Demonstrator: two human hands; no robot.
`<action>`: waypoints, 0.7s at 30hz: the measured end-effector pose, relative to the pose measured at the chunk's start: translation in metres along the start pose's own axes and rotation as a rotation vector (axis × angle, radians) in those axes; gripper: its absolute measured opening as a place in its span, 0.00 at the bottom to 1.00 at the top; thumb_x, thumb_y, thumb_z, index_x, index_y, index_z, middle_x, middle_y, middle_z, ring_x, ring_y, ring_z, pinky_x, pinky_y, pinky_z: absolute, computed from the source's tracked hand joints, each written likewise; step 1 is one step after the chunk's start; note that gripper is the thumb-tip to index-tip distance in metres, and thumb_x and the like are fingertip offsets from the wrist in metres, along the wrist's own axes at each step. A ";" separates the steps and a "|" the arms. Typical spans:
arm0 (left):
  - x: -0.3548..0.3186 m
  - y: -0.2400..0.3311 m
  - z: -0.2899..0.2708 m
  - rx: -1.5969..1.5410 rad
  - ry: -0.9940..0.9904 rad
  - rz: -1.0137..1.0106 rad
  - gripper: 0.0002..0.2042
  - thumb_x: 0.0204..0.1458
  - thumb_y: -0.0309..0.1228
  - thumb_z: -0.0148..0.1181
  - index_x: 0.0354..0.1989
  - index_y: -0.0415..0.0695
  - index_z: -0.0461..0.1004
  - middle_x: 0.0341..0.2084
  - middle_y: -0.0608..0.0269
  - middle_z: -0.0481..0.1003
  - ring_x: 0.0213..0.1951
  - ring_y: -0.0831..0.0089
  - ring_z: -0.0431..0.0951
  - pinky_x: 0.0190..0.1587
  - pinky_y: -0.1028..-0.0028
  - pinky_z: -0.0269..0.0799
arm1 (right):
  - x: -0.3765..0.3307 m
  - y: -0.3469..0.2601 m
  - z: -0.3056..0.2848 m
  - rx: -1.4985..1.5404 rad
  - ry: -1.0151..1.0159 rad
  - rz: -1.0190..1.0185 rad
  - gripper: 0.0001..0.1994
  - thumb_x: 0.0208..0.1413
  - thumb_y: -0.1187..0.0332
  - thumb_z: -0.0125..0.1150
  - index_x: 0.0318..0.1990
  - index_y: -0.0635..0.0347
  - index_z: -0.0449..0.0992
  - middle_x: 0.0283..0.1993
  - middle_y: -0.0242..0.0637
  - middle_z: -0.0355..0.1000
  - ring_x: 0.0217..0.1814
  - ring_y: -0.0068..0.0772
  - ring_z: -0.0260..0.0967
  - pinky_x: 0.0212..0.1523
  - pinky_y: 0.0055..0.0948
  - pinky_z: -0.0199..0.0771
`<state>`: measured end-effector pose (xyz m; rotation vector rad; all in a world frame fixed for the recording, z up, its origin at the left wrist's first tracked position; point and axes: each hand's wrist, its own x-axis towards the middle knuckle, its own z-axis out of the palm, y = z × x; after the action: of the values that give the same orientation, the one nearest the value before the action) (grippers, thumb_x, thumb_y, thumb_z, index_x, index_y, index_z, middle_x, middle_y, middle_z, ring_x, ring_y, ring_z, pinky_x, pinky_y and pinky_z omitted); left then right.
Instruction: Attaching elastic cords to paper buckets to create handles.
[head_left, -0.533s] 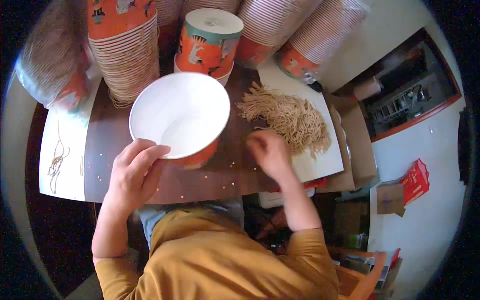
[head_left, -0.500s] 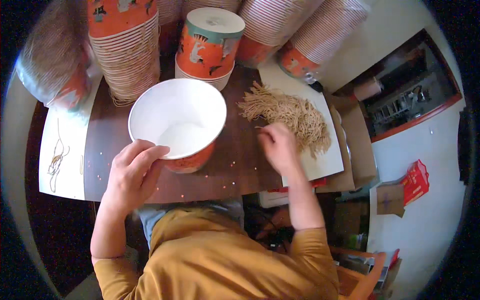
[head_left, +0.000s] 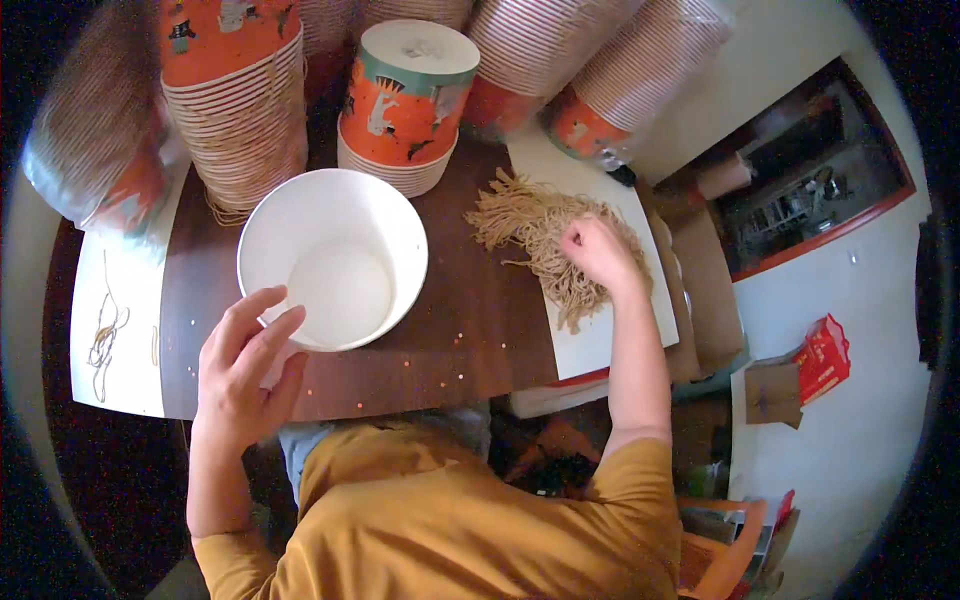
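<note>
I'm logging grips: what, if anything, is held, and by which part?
Whether anything is gripped cannot be told: the left hand is at the near-left rim of the paper bucket, the right hand at the tan strand pile.

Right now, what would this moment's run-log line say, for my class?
left hand: open at white-lined tub; right hand: curled at tan strand pile; white-lined tub: mouth up

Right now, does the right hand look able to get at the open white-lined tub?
Likely yes: the right hand is at the pile of tan strands, and only strands and dark tabletop seem to lie between it and the white-lined tub.
</note>
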<state>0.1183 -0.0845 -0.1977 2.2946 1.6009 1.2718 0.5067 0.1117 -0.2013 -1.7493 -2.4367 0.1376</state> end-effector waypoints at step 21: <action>0.079 0.057 0.013 -0.515 -0.070 -0.013 0.19 0.45 0.29 0.69 0.46 0.40 0.74 0.34 0.56 0.75 0.24 0.72 0.73 0.27 0.75 0.70 | -0.033 -0.130 -0.079 1.627 0.056 -0.249 0.06 0.59 0.70 0.53 0.35 0.62 0.74 0.33 0.38 0.76 0.31 0.23 0.71 0.36 0.23 0.72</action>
<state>0.1789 -0.0417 -0.1323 1.9756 1.0964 1.3828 0.4090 0.0389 -0.1050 -0.6208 -1.4064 1.4446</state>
